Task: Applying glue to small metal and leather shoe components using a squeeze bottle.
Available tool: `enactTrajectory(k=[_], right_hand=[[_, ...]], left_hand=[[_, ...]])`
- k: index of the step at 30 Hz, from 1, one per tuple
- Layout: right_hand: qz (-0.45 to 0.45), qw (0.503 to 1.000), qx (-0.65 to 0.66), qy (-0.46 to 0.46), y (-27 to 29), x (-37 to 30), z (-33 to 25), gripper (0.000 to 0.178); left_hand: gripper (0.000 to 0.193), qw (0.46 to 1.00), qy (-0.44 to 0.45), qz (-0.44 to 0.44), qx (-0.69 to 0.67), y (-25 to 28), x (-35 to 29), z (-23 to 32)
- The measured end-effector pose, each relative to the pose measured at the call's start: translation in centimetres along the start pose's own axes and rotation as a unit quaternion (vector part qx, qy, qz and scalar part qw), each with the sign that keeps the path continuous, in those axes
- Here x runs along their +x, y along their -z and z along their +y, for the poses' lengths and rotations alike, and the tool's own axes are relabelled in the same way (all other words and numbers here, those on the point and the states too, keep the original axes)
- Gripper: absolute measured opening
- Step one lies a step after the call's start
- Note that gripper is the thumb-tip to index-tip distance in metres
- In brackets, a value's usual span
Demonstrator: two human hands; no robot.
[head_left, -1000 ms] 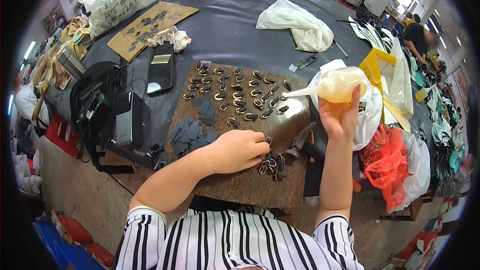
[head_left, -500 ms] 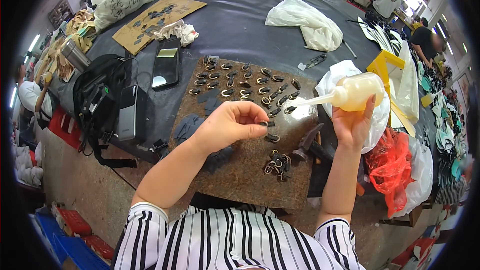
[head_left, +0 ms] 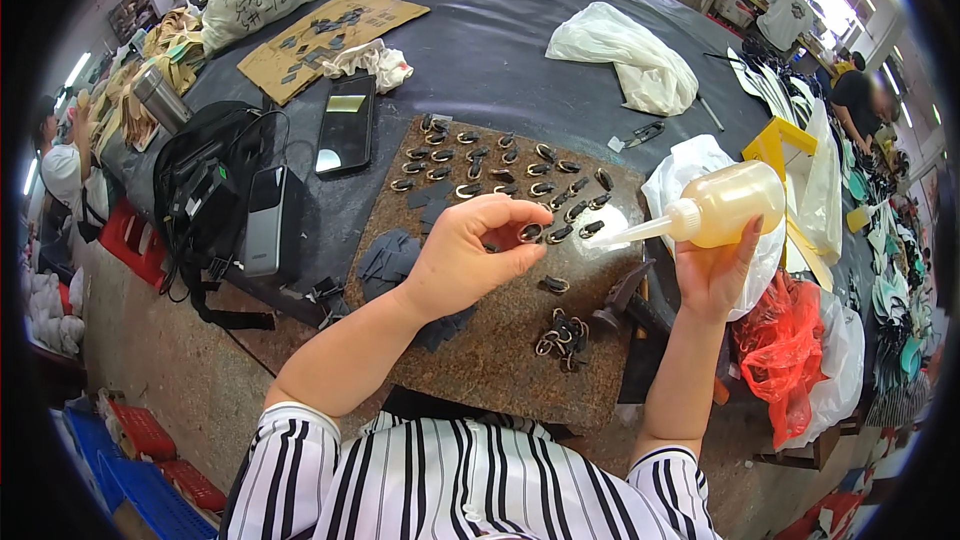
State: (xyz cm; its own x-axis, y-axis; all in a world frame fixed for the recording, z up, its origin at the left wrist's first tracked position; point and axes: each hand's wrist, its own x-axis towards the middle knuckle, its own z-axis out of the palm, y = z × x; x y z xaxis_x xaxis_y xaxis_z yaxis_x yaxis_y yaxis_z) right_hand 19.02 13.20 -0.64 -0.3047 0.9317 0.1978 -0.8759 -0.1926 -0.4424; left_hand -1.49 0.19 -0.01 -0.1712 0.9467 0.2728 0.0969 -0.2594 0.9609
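Note:
Between thumb and fingers, my left hand (head_left: pixel 462 252) pinches a small black tab with a gold ring (head_left: pixel 530 233) above the brown board (head_left: pixel 500 380). My right hand (head_left: pixel 710 275) grips a clear squeeze bottle (head_left: pixel 738 204) of pale yellow liquid, tilted so its long white nozzle (head_left: pixel 640 231) points left over the board. Rows of similar ringed black tabs (head_left: pixel 478 155) lie along the board's far side. Near its front right sits a small heap of them (head_left: pixel 564 340). Flat dark pieces (head_left: pixel 388 258) are stacked left of my left hand, partly behind my forearm.
A hammer (head_left: pixel 614 302) stands at the board's right edge, beside white and red plastic bags (head_left: pixel 780 350). Leftward lie a phone (head_left: pixel 345 125), a power bank (head_left: pixel 270 225) and a black bag (head_left: pixel 195 165). Snips (head_left: pixel 640 134) and a yellow holder (head_left: pixel 775 145) are farther right.
My left hand has turned the ringed tab so its loop faces up more. The bottle has lowered slightly and shifted right. The whole view has shifted a little.

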Motion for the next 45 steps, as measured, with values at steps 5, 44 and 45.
enactTrajectory(k=[5,44,45], right_hand=[[-0.008,1.000,-0.011,0.005,-0.1,0.0,0.0,0.048],[-0.136,0.956,-0.221,0.138,0.2,-1.7,0.5,0.047],[-0.136,0.956,-0.221,0.139,0.1,-1.7,0.4,0.047]], left_hand=[[0.023,1.000,0.004,-0.009,0.023,0.1,0.1,0.3],[0.028,0.960,0.160,-0.042,-0.225,0.8,0.5,-0.7],[0.028,0.960,0.161,-0.041,-0.225,0.8,0.5,-0.6]])
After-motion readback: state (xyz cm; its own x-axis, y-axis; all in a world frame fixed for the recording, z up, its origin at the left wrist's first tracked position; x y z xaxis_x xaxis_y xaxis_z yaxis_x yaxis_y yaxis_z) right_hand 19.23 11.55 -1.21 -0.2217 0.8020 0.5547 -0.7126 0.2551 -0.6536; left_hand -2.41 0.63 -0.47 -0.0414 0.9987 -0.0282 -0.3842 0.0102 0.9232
